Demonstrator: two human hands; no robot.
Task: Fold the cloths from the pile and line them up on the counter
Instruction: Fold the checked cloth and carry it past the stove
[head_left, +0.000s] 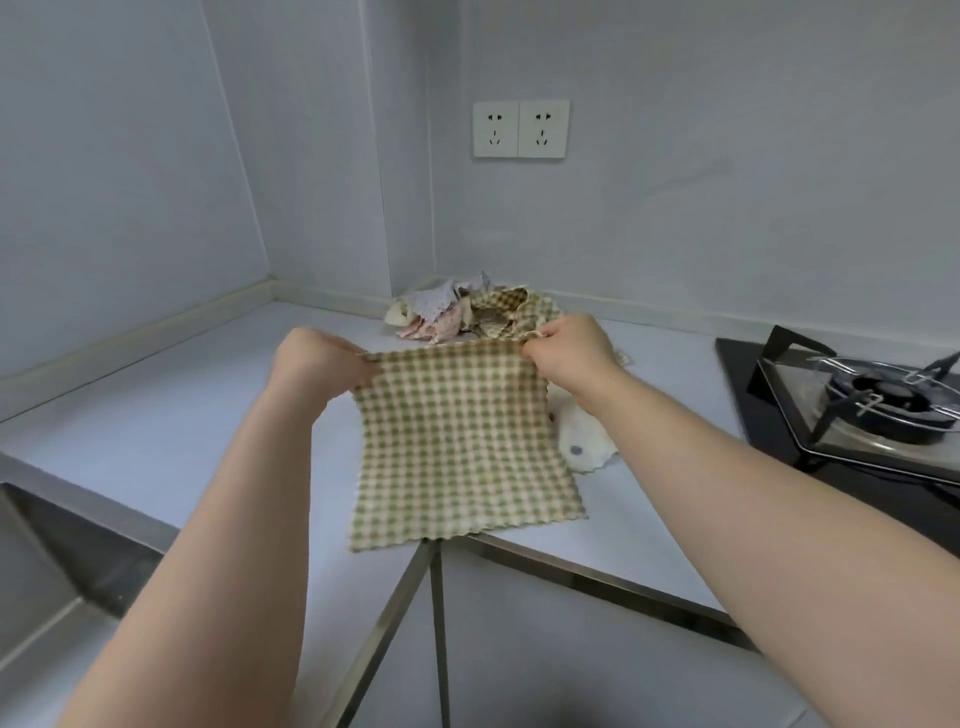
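Two hands engaged: left hand (322, 358) and right hand (566, 348) each pinch a top corner of the green-checked cloth (457, 447), which is stretched flat between them. The pile (467, 312) sits just beyond them in the corner of the pale counter (182, 415). A white cloth (582, 441) lies under the right forearm. Double wall socket (521, 129) above; gas hob (872, 405) right of the right hand; steel sink (47, 561) below the left arm.

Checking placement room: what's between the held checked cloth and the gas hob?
Head view: a white cloth on the counter, partly hidden by the right forearm, between the checked cloth and the gas hob.
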